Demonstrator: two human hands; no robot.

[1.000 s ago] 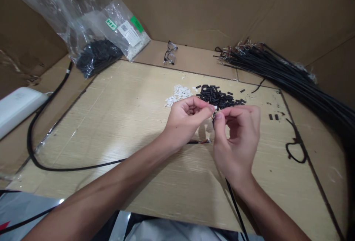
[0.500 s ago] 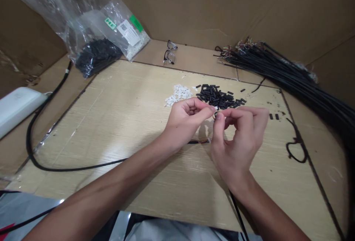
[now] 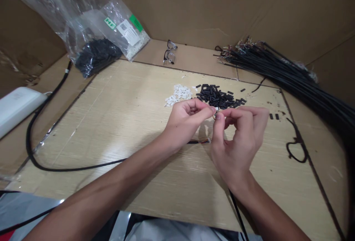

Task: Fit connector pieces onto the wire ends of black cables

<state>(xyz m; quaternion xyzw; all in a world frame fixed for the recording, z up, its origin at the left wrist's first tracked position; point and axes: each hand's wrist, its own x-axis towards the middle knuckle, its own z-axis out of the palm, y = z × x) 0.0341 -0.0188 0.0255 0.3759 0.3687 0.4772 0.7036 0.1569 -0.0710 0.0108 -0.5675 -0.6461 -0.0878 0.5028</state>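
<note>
My left hand pinches a small white connector between thumb and forefinger. Close against it, my right hand is pinched on thin wires at the connector's lower side. The fingertips hide most of the wires. A black cable runs down from beneath my right hand to the table's front edge. Under my hands lies another black cable end with coloured wires and a white tip. Just beyond my fingers are a pile of white connectors and a pile of short black tubes.
Clear bags of black and white parts stand at the back left. Glasses lie at the back. A thick bundle of black cables fills the right side. A white box and a curved cable are at the left.
Both hands stay almost in place, still pinching the connector and wires. The white connector shows slightly more clearly between the fingertips.
</note>
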